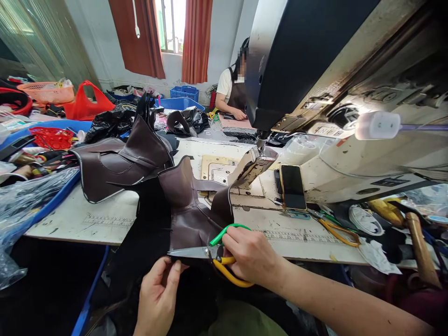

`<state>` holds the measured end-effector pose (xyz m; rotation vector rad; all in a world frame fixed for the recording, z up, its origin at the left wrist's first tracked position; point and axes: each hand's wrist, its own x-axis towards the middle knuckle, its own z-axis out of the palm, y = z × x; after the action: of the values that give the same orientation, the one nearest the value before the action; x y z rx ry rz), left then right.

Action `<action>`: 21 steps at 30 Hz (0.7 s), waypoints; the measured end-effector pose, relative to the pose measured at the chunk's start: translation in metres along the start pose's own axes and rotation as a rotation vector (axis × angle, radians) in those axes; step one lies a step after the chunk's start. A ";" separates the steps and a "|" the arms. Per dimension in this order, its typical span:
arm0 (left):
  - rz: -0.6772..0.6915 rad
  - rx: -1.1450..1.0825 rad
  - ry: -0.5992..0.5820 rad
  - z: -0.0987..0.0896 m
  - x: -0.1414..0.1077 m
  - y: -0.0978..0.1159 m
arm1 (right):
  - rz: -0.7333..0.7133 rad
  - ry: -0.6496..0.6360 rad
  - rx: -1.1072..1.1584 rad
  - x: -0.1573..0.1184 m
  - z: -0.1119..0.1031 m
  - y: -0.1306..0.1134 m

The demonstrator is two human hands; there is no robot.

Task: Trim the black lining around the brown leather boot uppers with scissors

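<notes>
While right hand curls around scissors, left hand pinches dark workpiece near their tip.

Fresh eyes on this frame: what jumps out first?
The sewing machine, its dark head looming over the upper right. Next, low centre, the green-and-yellow-handled scissors in the right hand, blades at a brown leather piece's lower edge, the left hand just below their tips.

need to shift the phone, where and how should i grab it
Probably grip the phone by both long edges near its closer end, coming from your side and slightly above. It's slim, screen up, a short end facing you; a dark object sits beside its left edge farther back, and a small blue tool lies just in front.
</notes>
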<state>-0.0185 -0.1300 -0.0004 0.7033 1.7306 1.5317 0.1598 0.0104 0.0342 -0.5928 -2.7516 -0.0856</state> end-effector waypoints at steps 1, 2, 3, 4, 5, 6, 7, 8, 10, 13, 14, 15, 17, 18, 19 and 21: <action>0.005 0.000 0.005 0.001 -0.001 0.001 | -0.001 -0.001 0.000 0.000 0.001 0.000; 0.007 -0.001 0.011 0.001 -0.001 0.001 | -0.001 -0.006 0.002 0.000 0.002 0.000; 0.004 -0.003 0.017 0.001 -0.001 0.002 | -0.003 -0.012 0.003 0.000 0.003 0.000; -0.009 -0.009 0.012 0.001 -0.001 0.002 | -0.005 -0.018 0.008 -0.001 0.004 0.000; -0.030 -0.026 0.005 0.001 0.000 0.002 | -0.006 -0.018 0.022 -0.001 0.005 0.000; -0.056 -0.059 -0.001 0.000 0.001 0.001 | -0.005 -0.011 0.046 -0.001 0.005 0.001; -0.083 -0.110 -0.011 -0.001 0.003 0.000 | 0.002 -0.001 0.075 -0.002 0.005 0.001; -0.110 -0.173 -0.026 -0.002 0.004 -0.001 | 0.018 0.007 0.100 -0.003 0.006 0.002; -0.153 -0.312 -0.030 -0.003 0.007 -0.003 | 0.062 0.005 0.121 -0.007 0.005 0.003; -0.197 -0.450 -0.006 -0.002 0.007 -0.004 | 0.105 -0.034 0.083 -0.014 0.006 0.004; -0.210 -0.473 0.001 -0.001 0.006 -0.005 | 0.108 -0.044 0.074 -0.017 0.007 0.004; -0.221 -0.489 0.006 0.000 0.006 -0.005 | 0.107 -0.051 0.070 -0.019 0.008 0.003; -0.235 -0.509 0.008 0.002 0.004 -0.005 | 0.101 -0.061 0.065 -0.021 0.011 0.002; -0.237 -0.514 0.005 0.002 0.004 -0.006 | 0.096 -0.063 0.064 -0.022 0.012 0.002; -0.238 -0.516 0.000 0.002 0.003 -0.007 | 0.091 -0.063 0.065 -0.022 0.014 0.001; -0.232 -0.515 0.001 0.001 0.003 -0.007 | 0.075 -0.055 0.076 -0.022 0.018 -0.001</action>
<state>-0.0191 -0.1279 -0.0081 0.2294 1.2798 1.7070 0.1728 0.0035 0.0103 -0.6869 -2.7675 0.0529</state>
